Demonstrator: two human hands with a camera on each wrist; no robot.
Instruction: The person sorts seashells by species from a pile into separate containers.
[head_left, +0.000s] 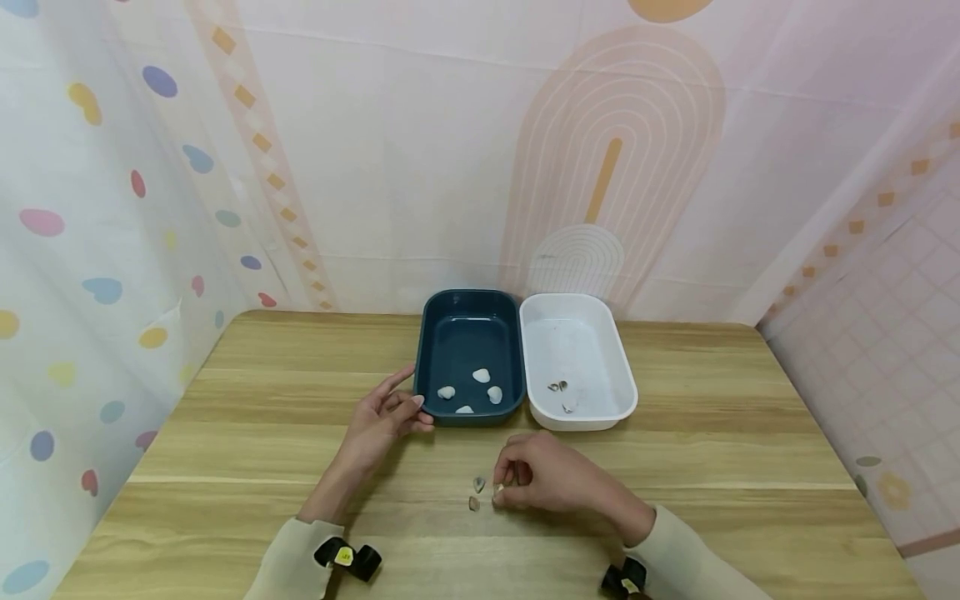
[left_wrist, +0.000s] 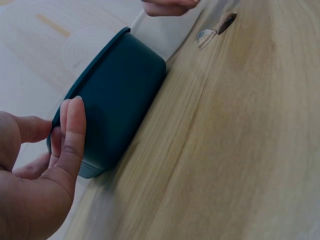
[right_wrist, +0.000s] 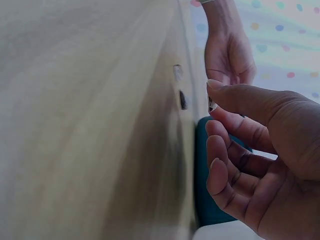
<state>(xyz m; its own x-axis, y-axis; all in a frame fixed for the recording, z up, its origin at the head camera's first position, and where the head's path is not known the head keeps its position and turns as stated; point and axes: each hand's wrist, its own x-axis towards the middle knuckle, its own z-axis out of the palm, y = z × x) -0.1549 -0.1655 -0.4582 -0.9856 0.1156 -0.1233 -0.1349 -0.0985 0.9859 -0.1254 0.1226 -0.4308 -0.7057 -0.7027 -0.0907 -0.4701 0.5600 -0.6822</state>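
My left hand grips the near left corner of a dark teal tray, thumb at the rim and fingers against the outer wall. Several white shells lie in that tray's near half. Over the table, just in front of the trays, my right hand pinches a small shell between thumb and index finger, partly hidden by the fingertips. Just left of those fingertips, a greyish shell and a brownish shell rest on the wood.
A white tray stands right beside the teal one, with small dark shells and a paler shell inside. Both trays sit near the back edge of the wooden table. A patterned curtain hangs behind.
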